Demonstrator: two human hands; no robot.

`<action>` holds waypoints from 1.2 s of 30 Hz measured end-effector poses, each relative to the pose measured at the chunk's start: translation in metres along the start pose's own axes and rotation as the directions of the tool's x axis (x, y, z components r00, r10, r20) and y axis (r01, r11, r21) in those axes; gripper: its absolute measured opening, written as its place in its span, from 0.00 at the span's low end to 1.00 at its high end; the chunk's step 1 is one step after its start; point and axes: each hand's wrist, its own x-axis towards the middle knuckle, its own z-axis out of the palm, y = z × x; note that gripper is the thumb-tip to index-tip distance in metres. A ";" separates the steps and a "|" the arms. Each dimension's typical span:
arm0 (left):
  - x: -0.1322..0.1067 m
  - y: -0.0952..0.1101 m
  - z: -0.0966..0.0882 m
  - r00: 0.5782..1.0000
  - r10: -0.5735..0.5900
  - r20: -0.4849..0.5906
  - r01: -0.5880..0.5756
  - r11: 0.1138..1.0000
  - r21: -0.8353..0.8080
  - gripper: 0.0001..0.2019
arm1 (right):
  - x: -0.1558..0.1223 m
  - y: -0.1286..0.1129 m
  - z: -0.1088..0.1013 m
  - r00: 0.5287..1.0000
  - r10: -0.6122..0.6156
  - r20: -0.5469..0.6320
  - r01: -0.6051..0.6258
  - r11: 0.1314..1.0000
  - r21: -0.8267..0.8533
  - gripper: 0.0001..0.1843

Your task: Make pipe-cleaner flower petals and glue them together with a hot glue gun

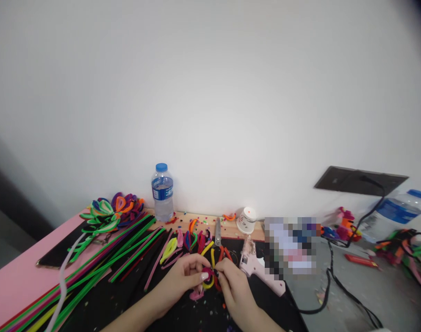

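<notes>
Both hands meet over the black mat [103,309]. The fingers of my left hand [183,279] are pinched on a small magenta pipe cleaner piece [209,272]. My right hand [234,285] pinches the same spot from the other side, its dark-nailed thumb pressed in. Yellow pipe cleaner [207,286] curves just beneath the fingertips; whether it is joined to the magenta piece I cannot tell. Beyond the hands lie scissors [218,232], their handles partly hidden by yellow and red bent pieces. Several coloured pipe cleaner loops [193,240] lie to their left.
Long pipe cleaners [103,272] spread at left, beside pipe cleaner flowers [117,210]. A water bottle [162,193] and a paper cup [247,220] stand near the wall. To the right lie a pink glue gun [262,269] and a black cable [330,276].
</notes>
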 end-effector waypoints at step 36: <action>-0.003 0.008 0.002 0.993 -0.067 -0.102 0.039 0.965 -0.261 0.13 | 0.008 0.004 -0.037 0.964 0.093 -0.250 -0.149 0.965 -0.215 0.09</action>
